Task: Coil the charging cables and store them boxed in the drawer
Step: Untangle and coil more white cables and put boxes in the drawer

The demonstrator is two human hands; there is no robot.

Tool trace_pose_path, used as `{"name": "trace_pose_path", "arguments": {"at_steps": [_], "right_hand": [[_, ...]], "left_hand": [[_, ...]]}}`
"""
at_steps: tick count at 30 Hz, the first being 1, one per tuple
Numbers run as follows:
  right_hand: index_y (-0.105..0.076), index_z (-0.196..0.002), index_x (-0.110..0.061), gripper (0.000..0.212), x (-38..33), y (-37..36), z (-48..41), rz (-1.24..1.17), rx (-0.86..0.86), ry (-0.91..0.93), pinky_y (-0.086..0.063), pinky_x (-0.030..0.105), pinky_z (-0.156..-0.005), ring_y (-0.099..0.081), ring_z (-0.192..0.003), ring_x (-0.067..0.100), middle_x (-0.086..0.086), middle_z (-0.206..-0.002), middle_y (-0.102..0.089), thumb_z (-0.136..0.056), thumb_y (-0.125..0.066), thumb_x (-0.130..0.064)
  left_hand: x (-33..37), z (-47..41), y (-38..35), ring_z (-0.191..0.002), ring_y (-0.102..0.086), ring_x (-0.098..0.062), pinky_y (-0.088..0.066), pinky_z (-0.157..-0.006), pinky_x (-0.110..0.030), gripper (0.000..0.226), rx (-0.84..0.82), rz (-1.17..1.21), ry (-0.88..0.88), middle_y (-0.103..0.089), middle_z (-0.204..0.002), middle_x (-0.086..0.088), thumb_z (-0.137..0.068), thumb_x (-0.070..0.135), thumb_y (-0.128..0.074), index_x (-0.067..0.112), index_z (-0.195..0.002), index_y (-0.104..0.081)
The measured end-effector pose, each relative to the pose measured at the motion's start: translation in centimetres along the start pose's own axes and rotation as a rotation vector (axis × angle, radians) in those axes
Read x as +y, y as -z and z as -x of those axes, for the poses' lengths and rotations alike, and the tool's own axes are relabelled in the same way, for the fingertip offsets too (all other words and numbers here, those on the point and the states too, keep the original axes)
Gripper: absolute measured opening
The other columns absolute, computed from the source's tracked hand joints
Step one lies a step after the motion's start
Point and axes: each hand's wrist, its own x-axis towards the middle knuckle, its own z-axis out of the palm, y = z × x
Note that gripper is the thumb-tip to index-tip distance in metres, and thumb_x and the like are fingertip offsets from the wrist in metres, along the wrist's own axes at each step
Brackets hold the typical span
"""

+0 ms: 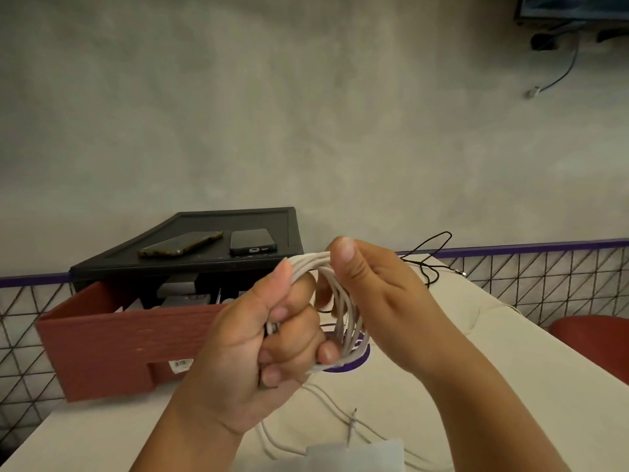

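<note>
From your head camera, both hands are up in front of you, above the table [493, 338]. The white cable [350, 321] is wound into a bundle of loops between them.

Your left hand [258, 338] is curled round the left side of the bundle. Its thumb lies along the top strands. This looks like a way to keep the loops from springing apart. Your right hand [371, 291] pinches the top of the loops between thumb and fingers. I think it is guiding the next turn.

So the bundle sits right in both grips, between your two palms. Most of it shows in the gap between your hands. A loose bit of white cable [326, 403] lies on the table near you, under your wrists. It seems to be the part not wound yet, so the winding is not finished.

The red box [112, 342] stands on the left side of the table, close to your left hand. That makes it easy to reach once the bundle is done. Behind it is a black stand [211, 216] with two phones [180, 245] lying flat on top. A thin black cable [429, 247] lies far off on the right, well apart from your hands. I cannot tell where the drawer is.
</note>
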Motion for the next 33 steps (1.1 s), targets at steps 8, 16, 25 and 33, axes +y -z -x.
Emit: {"name": "trace_pose_path", "arguments": {"at_steps": [8,16,25,33], "right_hand": [[-0.044,-0.062,-0.02,0.045,0.2,-0.2,-0.2,0.358,0.172,-0.06,-0.035,0.02,-0.051,-0.045,-0.052,0.007,-0.011,-0.056,-0.054,-0.087,-0.04,-0.057],[-0.041,-0.06,-0.024,0.045,1.0,-0.1,-0.4,0.379,0.163,-0.038,-0.033,0.024,-0.05,-0.045,-0.053,0.01,-0.012,-0.054,-0.051,-0.083,-0.036,-0.063],[-0.046,-0.07,-0.037,0.038,0.9,-0.5,-0.2,0.361,0.062,0.02,-0.035,0.019,-0.05,-0.049,-0.059,0.0,-0.019,-0.057,-0.052,-0.076,-0.028,-0.07],[-0.047,-0.066,-0.027,0.031,0.9,0.6,-0.2,0.293,0.054,0.056,-0.033,0.022,-0.051,-0.045,-0.054,0.006,-0.012,-0.057,-0.05,-0.08,-0.042,-0.055]], "left_hand": [[-0.2,-0.3,-0.8,-0.036,-0.044,-0.006,-0.039,-0.051,-0.021,0.036,0.422,-0.42,-0.023,-0.042,-0.043,0.007,-0.071,0.051,-0.071,0.02,-0.059,-0.057],[-0.2,-0.8,-1.7,-0.035,-0.031,-0.005,-0.033,-0.054,-0.026,0.03,0.616,-0.474,-0.073,-0.031,-0.044,0.006,-0.085,0.033,-0.059,0.019,-0.059,-0.063],[-0.5,-0.7,-2.5,-0.034,-0.02,-0.004,-0.011,-0.059,-0.036,0.032,0.697,-0.656,-0.09,-0.024,-0.042,0.008,-0.066,0.049,-0.051,0.027,-0.044,-0.058],[-0.5,-1.1,-2.6,-0.033,-0.02,-0.004,-0.017,-0.05,-0.028,0.041,0.719,-0.651,-0.211,-0.024,-0.039,0.01,-0.071,0.053,-0.06,0.024,-0.043,-0.05]]}}
